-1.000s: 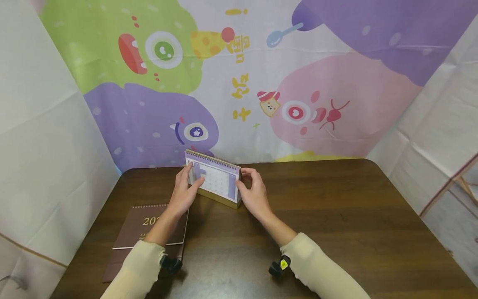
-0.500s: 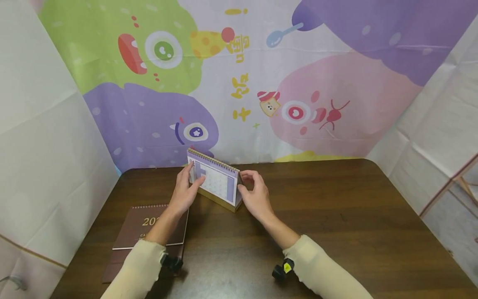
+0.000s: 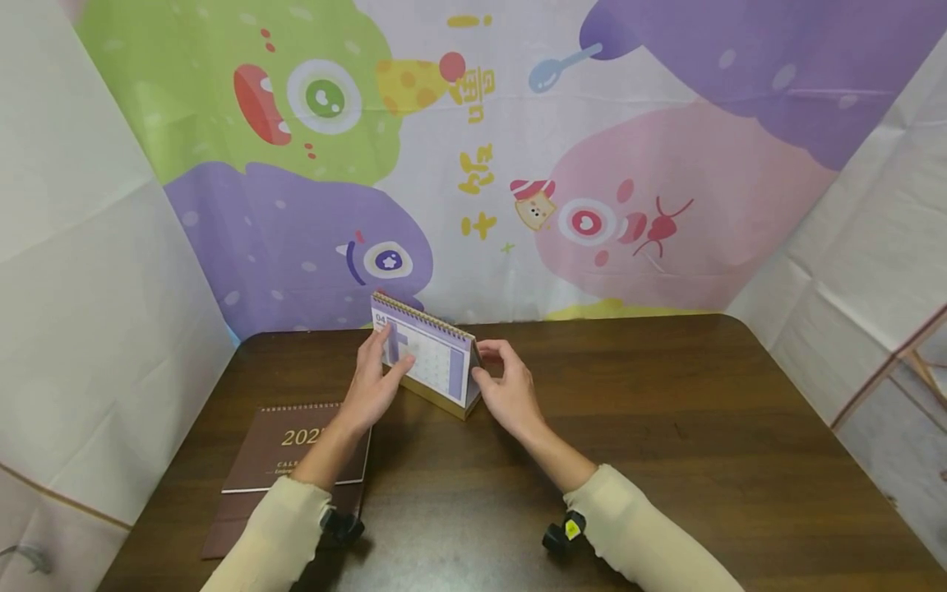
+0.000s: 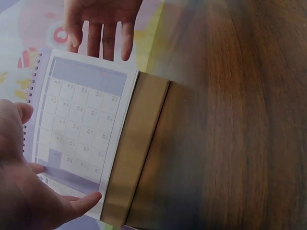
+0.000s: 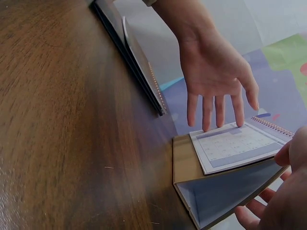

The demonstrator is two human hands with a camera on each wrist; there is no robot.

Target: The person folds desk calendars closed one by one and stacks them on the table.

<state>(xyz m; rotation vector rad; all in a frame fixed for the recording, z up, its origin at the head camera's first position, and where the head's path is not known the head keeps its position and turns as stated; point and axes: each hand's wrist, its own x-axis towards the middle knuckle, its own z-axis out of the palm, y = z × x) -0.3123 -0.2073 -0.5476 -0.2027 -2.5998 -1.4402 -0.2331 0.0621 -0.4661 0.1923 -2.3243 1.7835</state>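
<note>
1. Turned slightly since the earliest head view: desk calendar (image 3: 435, 358), with right end swung toward the near side. Shifted a touch rightward too: left grip (image 3: 372, 385) and right grip (image 3: 514, 396).

2. Standing tent-like on the dark wood surface (image 3: 636, 427), toward the far edge, set at an angle between both hands; beyond and to the right of a flat-lying brown calendar (image 3: 255, 448).

3. At left, fingers extended and thumb spread, touching the front page (image 4: 79, 115) but clasping nothing. At right, thumb in front and bent fingers behind, straddling the end; cannot tell whether actually pinching.

4. Probably light, with a stiff card base (image 4: 132, 143) and thin, easily creased pages; likely to slide readily on smooth wood. Best held by both ends of the base, low down, sparing the loose leaves and wire coil (image 3: 423, 315).

5. Readable on the front page: "04"; small date numerals mostly too blurred. On the brown cover: gold "202", last digit unclear, above a partly hidden "CAL…". On the backdrop (image 3: 510, 136): yellow Chinese lettering turned sideways, with an exclamation mark. No brand legible.
</note>
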